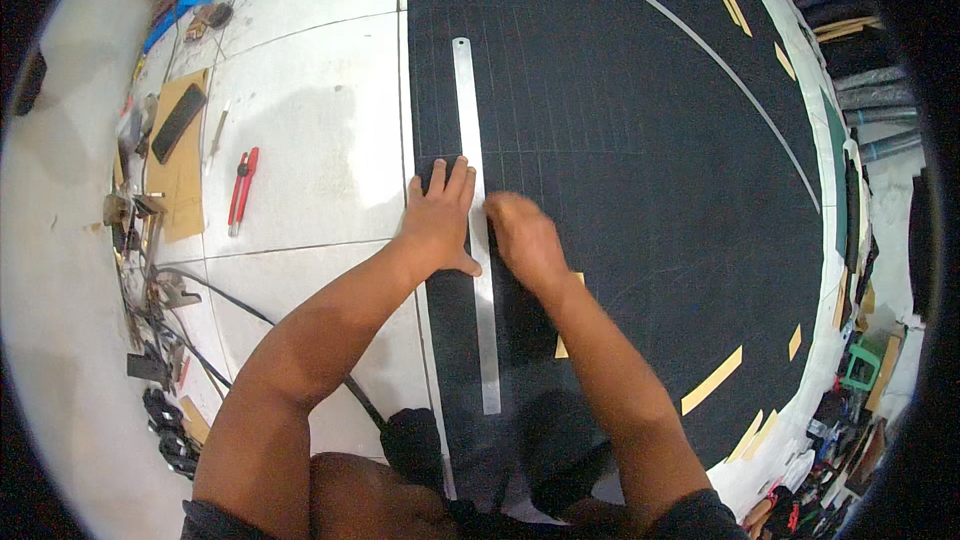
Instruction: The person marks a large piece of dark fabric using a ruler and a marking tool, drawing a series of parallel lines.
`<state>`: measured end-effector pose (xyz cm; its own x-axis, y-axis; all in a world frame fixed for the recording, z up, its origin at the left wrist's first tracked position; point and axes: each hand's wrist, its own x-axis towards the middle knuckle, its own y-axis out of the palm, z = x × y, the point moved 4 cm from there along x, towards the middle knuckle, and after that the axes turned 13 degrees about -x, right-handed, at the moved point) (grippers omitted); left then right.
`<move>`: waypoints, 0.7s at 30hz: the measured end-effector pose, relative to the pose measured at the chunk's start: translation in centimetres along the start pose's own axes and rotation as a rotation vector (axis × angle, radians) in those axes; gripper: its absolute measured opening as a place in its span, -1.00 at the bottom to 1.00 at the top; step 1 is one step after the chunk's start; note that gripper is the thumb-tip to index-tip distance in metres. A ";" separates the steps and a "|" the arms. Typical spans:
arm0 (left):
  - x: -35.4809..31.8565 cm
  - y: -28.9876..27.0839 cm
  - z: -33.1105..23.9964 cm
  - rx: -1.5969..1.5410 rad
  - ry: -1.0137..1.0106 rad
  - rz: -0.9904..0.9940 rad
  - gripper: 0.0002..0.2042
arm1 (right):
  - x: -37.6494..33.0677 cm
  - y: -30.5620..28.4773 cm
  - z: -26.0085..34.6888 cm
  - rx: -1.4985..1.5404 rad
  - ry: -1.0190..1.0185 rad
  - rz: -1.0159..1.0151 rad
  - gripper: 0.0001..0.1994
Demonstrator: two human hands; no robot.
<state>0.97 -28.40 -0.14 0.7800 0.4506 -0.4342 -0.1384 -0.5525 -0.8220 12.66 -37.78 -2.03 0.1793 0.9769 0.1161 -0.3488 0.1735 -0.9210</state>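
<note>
A long metal ruler (pixel 465 105) lies lengthwise on a dark sheet of fabric (pixel 610 230), close to its left edge. My left hand (pixel 440 220) is spread flat, its fingertips and thumb at the ruler's left edge. On the other side, my right hand (pixel 525 245) is closed, its fingertips down by the ruler's right edge. Whatever it may hold is hidden by the fingers, and the hand is slightly blurred. Thin pale lines run along and across the fabric, mostly beyond my hands.
Left on the white tabletop (pixel 300 140) lie a red cutter (pixel 243 190), a dark phone (pixel 180 123) on tan board (pixel 185 205), and a black cable. Another long ruler (pixel 740 80), bowed in view, and several tan strips (pixel 712 380) rest on the fabric. Clutter (pixel 850 430) lines the right.
</note>
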 end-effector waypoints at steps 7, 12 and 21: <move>0.3 0.1 -0.4 0.009 -0.004 -0.012 0.44 | -12.5 -1.5 2.9 0.077 -0.040 0.194 -0.76; 0.0 0.5 0.0 0.005 0.021 -0.055 0.43 | -16.2 -2.0 3.9 0.148 0.006 0.269 -0.78; 0.3 0.6 -0.1 -0.013 0.003 -0.030 0.45 | -17.1 -2.1 3.3 0.177 0.100 0.341 -0.81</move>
<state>1.13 -28.66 -0.72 0.7855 0.4652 -0.4081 -0.1066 -0.5479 -0.8298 7.33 -54.45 -0.86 0.1116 0.9666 -0.2306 -0.5557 -0.1317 -0.8209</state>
